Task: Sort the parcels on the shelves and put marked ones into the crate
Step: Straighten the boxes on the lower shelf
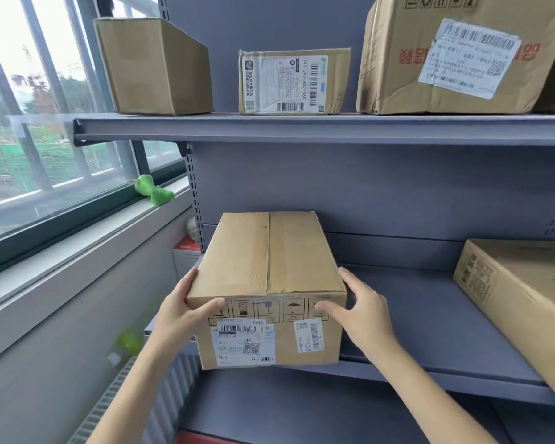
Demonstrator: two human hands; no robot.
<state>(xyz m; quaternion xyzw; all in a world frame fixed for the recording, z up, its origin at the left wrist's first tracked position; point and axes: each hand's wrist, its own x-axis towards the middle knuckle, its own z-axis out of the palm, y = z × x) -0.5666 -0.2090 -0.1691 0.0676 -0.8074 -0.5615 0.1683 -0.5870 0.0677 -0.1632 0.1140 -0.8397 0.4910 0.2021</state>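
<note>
— On the middle shelf (430, 315), at its left end, the taped parcel (266, 274) is sitting with its front overhanging the edge, and both hands are clasping it: the left hand (186, 310) is wrapping the near left corner, thumb on the front face, and the right hand (358, 310) is pressing the right side, thumb lying over the handling symbols.

— What is worrying you?

— The grip is sitting high on the front corners, with nothing under the base. If the box is heavy, I judge it could be tipping forward off the lip or sliding through the palms. The crate is not showing anywhere, so the carry is being done blind.

— Anything in the way?

— The upper shelf (302, 128) is hanging above, carrying a plain box (154, 65), a small labelled parcel (293, 81) and a big carton (455, 56). A flat carton (523, 306) is lying well apart on the right. A green toy (153, 190) is resting on the window ledge (87, 238).
</note>
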